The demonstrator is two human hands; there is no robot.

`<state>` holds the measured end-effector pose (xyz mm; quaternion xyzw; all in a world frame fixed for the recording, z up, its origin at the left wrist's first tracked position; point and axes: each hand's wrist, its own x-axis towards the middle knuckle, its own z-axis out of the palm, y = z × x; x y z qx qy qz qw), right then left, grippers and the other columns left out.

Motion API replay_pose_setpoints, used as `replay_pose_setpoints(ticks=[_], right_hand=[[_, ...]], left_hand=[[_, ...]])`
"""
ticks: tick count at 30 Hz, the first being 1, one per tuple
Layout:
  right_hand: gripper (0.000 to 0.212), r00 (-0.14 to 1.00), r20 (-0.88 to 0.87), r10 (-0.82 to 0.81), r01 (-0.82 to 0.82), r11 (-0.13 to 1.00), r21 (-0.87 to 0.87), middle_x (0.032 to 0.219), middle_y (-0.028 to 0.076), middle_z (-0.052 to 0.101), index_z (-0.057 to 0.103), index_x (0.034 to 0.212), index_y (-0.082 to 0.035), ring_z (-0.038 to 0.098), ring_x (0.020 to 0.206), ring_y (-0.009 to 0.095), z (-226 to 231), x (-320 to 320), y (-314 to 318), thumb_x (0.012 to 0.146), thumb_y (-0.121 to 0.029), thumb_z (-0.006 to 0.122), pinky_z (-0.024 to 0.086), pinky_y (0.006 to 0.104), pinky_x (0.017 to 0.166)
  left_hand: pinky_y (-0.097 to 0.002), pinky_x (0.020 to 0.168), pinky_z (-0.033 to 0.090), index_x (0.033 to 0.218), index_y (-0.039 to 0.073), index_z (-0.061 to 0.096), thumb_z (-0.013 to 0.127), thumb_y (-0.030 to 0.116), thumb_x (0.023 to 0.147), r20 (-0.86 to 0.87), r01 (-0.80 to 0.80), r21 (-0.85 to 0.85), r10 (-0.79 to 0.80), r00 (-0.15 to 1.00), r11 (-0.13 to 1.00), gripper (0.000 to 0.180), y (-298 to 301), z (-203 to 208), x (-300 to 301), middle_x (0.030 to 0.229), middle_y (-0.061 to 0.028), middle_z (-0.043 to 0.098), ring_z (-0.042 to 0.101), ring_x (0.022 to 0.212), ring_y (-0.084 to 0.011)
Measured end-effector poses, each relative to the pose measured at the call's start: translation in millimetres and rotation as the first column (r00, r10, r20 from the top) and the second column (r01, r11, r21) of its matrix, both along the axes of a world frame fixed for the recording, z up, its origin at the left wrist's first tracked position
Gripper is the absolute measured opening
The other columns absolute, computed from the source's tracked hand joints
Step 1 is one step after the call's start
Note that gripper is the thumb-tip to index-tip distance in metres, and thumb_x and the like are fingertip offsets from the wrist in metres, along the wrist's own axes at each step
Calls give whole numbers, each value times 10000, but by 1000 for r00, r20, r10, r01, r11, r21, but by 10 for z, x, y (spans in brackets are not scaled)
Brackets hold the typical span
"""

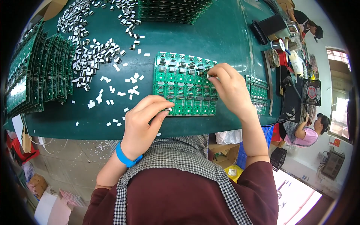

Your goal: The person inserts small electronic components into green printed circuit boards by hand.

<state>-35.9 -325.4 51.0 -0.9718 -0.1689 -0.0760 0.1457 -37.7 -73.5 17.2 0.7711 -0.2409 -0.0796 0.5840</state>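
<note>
A green panel of circuit boards [185, 90] lies flat on the table, its rows carrying round outlines and small dark parts. My left hand [144, 118], with a blue band at the wrist, is at the panel's lower left corner. Its thumb and index finger are closed on a small white piece [169, 109]. Over the panel's upper right edge, my right hand [232, 88] pinches another small white piece [208, 75] between thumb and fingertips. Whether either piece touches the panel is hard to tell.
Heaped at the upper left are many small black-and-white blocks [95, 54], with loose white chips [99, 97] nearer. Stacked circuit boards [56, 67] stand at left, others [172, 9] at the back. Right are another board panel [258, 93], a fan [311, 92] and two people.
</note>
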Motion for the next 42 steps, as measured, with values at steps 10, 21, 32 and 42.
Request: replay_pose_setpoints(ticks=[10, 21, 32, 42], right_hand=[[127, 989, 125, -83, 78, 996, 43, 856, 89, 607, 615, 885, -37, 622, 776, 272, -86, -28, -13, 765, -29, 654, 511, 359, 668], [140, 983, 165, -74, 71, 997, 23, 853, 90, 609, 615, 882, -32, 626, 782, 262, -142, -37, -19, 748, -14, 653, 521, 347, 670], [290, 980, 163, -110, 119, 992, -47, 944, 90, 622, 644, 983, -50, 629, 805, 236, 146, -257, 373, 706, -75, 723, 528, 321, 654], [229, 994, -92, -63, 111, 598, 794, 890, 101, 654, 663, 909, -9, 652, 800, 189, -12, -588, 904, 700, 15, 753, 530, 273, 684]], left_hand=[[-290, 643, 511, 964, 35, 665, 645, -52, 770, 18, -9, -19, 9, 1000, 1000, 214, -9, -8, -2, 935, -92, 635, 640, 772, -219], [-294, 652, 514, 961, 40, 666, 659, -40, 766, 11, -12, -4, 12, 1000, 1000, 211, -15, -8, -5, 939, -93, 638, 644, 784, -225], [-278, 801, 545, 997, -35, 623, 636, -103, 784, -347, -128, -343, 1, 938, 930, 224, 25, 6, -89, 992, -126, 640, 653, 883, -178], [-303, 691, 522, 964, 18, 621, 701, -76, 717, 221, -17, -273, 80, 972, 962, 277, -2, 23, -110, 901, -127, 651, 646, 806, -239]])
